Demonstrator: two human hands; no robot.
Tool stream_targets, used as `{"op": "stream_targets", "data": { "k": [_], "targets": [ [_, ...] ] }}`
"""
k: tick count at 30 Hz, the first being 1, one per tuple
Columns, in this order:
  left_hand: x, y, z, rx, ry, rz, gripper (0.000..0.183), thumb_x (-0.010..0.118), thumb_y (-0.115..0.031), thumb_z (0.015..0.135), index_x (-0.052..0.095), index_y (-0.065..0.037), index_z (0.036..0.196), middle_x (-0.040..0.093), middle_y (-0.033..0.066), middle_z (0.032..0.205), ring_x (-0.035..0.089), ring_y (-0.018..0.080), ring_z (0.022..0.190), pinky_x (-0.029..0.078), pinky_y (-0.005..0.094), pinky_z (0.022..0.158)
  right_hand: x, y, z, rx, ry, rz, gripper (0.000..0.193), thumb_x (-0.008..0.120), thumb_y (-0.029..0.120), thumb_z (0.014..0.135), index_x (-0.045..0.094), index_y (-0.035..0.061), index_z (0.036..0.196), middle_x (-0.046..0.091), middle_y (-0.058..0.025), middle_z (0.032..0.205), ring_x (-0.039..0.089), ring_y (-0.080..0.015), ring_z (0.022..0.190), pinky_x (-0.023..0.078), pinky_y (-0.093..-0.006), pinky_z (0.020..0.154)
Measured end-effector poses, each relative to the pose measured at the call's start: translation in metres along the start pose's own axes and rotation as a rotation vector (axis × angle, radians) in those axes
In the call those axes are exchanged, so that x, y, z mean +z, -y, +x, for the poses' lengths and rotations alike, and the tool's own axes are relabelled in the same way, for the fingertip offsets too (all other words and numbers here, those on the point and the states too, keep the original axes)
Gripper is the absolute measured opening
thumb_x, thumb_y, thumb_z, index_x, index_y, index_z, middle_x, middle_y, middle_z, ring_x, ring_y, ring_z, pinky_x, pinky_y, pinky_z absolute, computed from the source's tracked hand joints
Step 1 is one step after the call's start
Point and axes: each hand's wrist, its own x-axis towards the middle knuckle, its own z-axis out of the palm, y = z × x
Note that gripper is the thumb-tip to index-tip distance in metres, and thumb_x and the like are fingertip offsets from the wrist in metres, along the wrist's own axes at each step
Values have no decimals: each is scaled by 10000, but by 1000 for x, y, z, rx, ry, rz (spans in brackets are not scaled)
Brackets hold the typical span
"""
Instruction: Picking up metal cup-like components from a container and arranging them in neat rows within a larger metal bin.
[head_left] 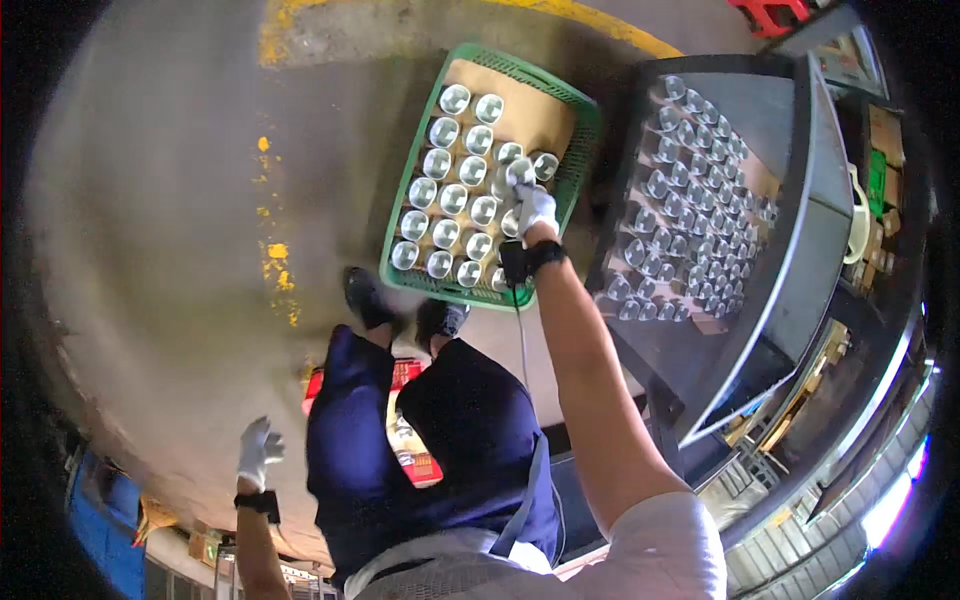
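My right hand [537, 210], in a white glove, reaches into a green plastic crate [398, 215] on the floor. Its fingers are closed on a clear glass cup [519, 172], which sits among others at the crate's right side. Several more glass cups [453, 199] stand in rows on brown cardboard [530, 106] that lines the crate. Away from the crate, my gloved left hand [260, 450] hangs at the lower left with fingers apart and nothing in it. Both wrists wear black bands.
To the right, a dark-framed bench [765, 125] carries many glass cups [690, 215]. A cable [523, 345] hangs from my right wristband. A red and white package [421, 468] lies between my legs. Worn yellow lines [278, 262] mark the floor; a red stool [770, 14] stands far right.
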Motion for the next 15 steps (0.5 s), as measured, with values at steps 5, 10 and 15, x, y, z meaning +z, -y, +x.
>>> {"op": "stream_targets", "data": {
  "k": [5,10,15],
  "targets": [
    [-22,65,54,-134,-209,-71,506,635,-385,931,496,-250,1399,654,86,840,630,240,568,555,419,503,8,-10,168,-234,-29,-824,220,554,232,970,702,124,1092,729,-58,986,684,-225,828,530,-360,691],
    [-24,136,85,-33,-188,-72,517,642,-374,931,526,-149,1382,682,118,906,661,234,607,561,408,504,35,-29,272,-409,71,-1320,220,629,276,893,726,127,1023,742,-91,980,713,-257,867,548,-360,705],
    [7,79,143,-128,-121,-82,498,636,-367,940,539,-137,1371,684,123,911,661,229,607,563,392,508,19,-44,340,79,-164,-17,204,619,263,900,704,78,899,696,-78,799,659,-214,669,508,-360,580]
  ]
}}
